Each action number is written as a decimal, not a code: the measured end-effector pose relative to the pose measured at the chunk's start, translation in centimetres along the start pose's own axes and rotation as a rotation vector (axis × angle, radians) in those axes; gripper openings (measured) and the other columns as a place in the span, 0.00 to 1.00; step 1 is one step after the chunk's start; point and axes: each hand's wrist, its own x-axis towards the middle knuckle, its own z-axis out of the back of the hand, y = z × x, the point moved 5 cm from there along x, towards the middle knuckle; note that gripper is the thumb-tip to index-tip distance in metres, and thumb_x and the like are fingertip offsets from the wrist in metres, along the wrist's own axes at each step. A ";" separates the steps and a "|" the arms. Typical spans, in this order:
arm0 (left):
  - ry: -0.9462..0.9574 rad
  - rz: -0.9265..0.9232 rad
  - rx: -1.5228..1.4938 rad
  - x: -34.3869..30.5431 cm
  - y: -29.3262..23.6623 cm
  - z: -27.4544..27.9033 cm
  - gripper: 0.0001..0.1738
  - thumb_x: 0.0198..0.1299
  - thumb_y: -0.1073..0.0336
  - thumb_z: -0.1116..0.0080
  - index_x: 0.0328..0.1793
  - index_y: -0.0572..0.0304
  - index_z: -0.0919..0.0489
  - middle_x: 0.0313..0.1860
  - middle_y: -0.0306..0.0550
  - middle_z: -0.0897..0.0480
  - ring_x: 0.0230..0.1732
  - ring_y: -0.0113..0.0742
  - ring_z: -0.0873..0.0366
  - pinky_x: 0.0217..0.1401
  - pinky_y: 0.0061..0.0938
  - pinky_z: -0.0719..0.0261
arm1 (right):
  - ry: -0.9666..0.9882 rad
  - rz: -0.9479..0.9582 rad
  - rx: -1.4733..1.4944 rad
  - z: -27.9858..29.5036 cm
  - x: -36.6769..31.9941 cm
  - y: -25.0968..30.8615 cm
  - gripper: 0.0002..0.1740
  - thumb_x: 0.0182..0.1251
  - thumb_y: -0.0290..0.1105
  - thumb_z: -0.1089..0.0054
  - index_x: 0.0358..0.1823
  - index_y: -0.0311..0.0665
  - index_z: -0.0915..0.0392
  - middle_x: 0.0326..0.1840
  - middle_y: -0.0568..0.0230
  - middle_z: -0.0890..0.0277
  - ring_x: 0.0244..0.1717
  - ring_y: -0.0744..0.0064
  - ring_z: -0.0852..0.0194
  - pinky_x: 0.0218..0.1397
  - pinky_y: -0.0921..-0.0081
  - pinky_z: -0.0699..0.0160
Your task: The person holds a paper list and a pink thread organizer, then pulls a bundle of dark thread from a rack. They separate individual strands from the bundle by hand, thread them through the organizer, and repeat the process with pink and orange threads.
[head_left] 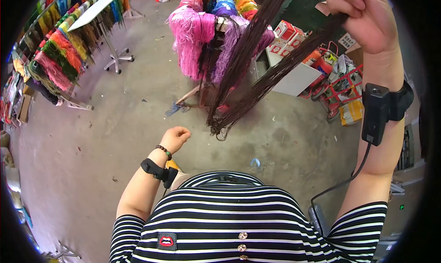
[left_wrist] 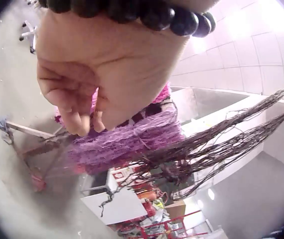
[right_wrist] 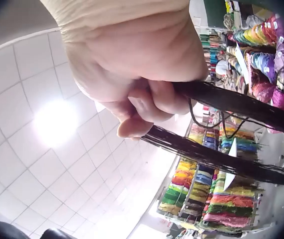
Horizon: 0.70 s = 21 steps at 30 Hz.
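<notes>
While coloured hanks [head_left: 59, 56] crowd the upper left, the left hand [head_left: 175, 138] at centre is curled into an empty fist. The dark strand bundle [head_left: 241, 56] hangs free above the floor [head_left: 138, 107], evidently because the right hand [head_left: 363, 15], upper right, clamps it aloft.

Bright, even indoor light; soft shadows lay on concrete floor [head_left: 115, 139]. Glare from ceiling lamp [right_wrist: 56, 122] whitened right wrist view. Fisheye bending, black vignetted corners. Near lens, left hand [left_wrist: 107, 64] blurred.
</notes>
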 end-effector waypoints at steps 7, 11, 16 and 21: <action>0.209 -0.445 -0.087 -2.2 -14.9 -3.1 0.27 0.57 0.64 0.37 0.64 0.60 0.27 0.57 0.53 0.22 0.41 0.34 0.21 0.47 0.27 0.22 | -0.008 0.149 0.048 -3.1 0.4 0.3 0.12 0.75 0.27 0.61 0.54 0.31 0.32 0.25 0.72 0.29 0.15 0.87 0.44 0.14 0.88 0.49; 0.097 -0.444 0.036 -0.1 -14.4 -5.6 0.25 0.58 0.65 0.39 0.62 0.59 0.27 0.49 0.57 0.22 0.42 0.48 0.21 0.49 0.35 0.23 | -0.044 0.200 0.061 -3.9 -0.1 0.7 0.11 0.74 0.26 0.60 0.52 0.30 0.32 0.25 0.71 0.29 0.15 0.87 0.44 0.14 0.89 0.48; 0.043 -0.516 0.155 0.4 -11.0 -5.4 0.10 0.59 0.68 0.43 0.44 0.65 0.21 0.39 0.57 0.20 0.44 0.55 0.22 0.48 0.38 0.25 | -0.310 0.175 -0.110 -0.6 -1.6 2.4 0.09 0.74 0.27 0.60 0.47 0.31 0.31 0.24 0.71 0.30 0.14 0.87 0.45 0.13 0.89 0.48; -0.274 -0.404 -0.122 -0.8 -5.0 -0.6 0.11 0.56 0.79 0.46 0.46 0.65 0.23 0.37 0.50 0.20 0.35 0.41 0.17 0.38 0.30 0.20 | -0.638 0.083 -0.257 4.8 -4.0 3.8 0.08 0.76 0.29 0.60 0.43 0.34 0.31 0.23 0.73 0.32 0.13 0.87 0.47 0.13 0.89 0.49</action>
